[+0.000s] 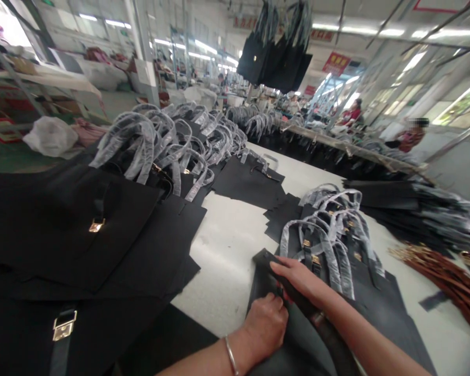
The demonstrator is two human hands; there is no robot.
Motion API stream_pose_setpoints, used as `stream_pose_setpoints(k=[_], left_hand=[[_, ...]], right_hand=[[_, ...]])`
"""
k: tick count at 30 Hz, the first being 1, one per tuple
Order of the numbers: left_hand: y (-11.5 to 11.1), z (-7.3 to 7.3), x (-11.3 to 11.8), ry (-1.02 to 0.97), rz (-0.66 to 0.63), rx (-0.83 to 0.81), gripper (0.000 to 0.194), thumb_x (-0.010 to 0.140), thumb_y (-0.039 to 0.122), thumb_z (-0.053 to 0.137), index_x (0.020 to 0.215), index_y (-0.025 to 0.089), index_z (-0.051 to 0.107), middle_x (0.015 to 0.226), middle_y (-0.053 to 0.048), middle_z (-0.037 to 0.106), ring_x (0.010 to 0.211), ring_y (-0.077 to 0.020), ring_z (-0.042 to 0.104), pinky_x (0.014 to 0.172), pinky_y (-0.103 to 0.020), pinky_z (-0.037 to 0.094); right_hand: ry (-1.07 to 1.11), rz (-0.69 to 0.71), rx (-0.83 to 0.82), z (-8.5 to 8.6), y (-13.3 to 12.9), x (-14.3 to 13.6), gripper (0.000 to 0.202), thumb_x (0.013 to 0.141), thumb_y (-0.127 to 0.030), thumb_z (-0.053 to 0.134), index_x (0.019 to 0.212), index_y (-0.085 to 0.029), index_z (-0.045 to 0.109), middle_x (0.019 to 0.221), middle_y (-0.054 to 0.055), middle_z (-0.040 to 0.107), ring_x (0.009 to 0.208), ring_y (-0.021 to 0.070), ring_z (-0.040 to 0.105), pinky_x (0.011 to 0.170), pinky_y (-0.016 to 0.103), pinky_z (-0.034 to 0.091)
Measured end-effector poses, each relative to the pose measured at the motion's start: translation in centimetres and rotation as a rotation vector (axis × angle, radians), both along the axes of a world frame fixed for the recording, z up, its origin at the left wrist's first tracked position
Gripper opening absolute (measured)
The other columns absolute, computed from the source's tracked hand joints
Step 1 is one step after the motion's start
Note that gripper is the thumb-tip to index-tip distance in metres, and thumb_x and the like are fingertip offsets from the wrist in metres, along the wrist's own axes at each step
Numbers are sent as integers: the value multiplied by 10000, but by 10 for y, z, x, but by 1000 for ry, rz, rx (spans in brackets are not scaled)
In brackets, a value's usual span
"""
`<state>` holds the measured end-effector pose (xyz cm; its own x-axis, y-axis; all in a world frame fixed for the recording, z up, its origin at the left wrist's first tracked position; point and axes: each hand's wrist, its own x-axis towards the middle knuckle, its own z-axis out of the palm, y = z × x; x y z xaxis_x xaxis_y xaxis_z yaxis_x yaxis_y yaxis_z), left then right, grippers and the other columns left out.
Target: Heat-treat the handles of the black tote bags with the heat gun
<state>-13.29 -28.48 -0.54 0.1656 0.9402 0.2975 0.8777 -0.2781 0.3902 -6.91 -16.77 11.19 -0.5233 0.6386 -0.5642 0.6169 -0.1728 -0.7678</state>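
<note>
Thin silver bangle on left wrist; forearms bare.

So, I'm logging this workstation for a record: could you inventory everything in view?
worktable: one, white, centre
left bag panels: many, black, stacked left
gold buckles: several, gold, on panels
wrapped handles: many, clear-wrapped, upper left
middle bag panel: one, black, mid-table
right bag panels: several, black, right
brown straps: bundle, far right
far-right pieces: many, black, beyond right panels
hanging bags: several, black, overhead
plastic sack: one, white, left background
red sign: one of several, background
people: several, background
dark strap: one, black, at right hand
bangle: one, silver, left wrist
right hand: one, bare, gripping strap
left hand: one, bare, closed beside strap
</note>
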Motion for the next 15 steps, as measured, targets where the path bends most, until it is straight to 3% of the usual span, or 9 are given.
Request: stream_pose_setpoints(k=[3, 5, 8, 10, 15], left_hand=[[-2, 6, -3, -34, 14, -55, 96, 844, 159, 511, 783, 166, 584, 845, -63, 607, 822, -213, 559, 665, -310, 513], [0, 12, -10, -122, 59, -81, 117, 878, 164, 484, 864, 192, 596, 896, -43, 611, 849, -196, 565, 698, -295, 511], [12, 20, -34, -263, 233, -92, 200, 912, 159, 459, 1059, 230, 575, 1036, -25, 595, 935, -163, 568, 796, -267, 493], [27, 25, -56, -258, 339, -134, 207, 916, 159, 471, 1081, 224, 578, 1062, -27, 586, 979, -155, 562, 845, -258, 471], [64, 30, -96, -22, 253, -361, 166, 907, 239, 530, 848, 179, 672, 918, -43, 627, 876, -156, 608, 802, -248, 466]], right_hand=[[13, -115, 106, 2, 7, 1, 470, 842, -479, 562, 1219, -200, 530, 577, -50, 570, 362, 105, 522, 346, 197, 393], [14, -160, 131, 4, 6, 13, 491, 856, -465, 541, 1265, -197, 501, 596, -44, 575, 366, 107, 527, 352, 205, 405], [14, -190, 108, 1, -6, 40, 545, 838, -472, 569, 1310, -213, 486, 605, -43, 575, 374, 115, 537, 351, 210, 413], [23, -199, 85, -8, -19, 57, 605, 819, -495, 591, 1345, -225, 464, 627, -38, 590, 382, 120, 545, 353, 216, 420], [61, -188, 97, -35, -42, 79, 676, 823, -501, 578, 1399, -191, 407, 681, -24, 606, 415, 130, 566, 390, 235, 452]])
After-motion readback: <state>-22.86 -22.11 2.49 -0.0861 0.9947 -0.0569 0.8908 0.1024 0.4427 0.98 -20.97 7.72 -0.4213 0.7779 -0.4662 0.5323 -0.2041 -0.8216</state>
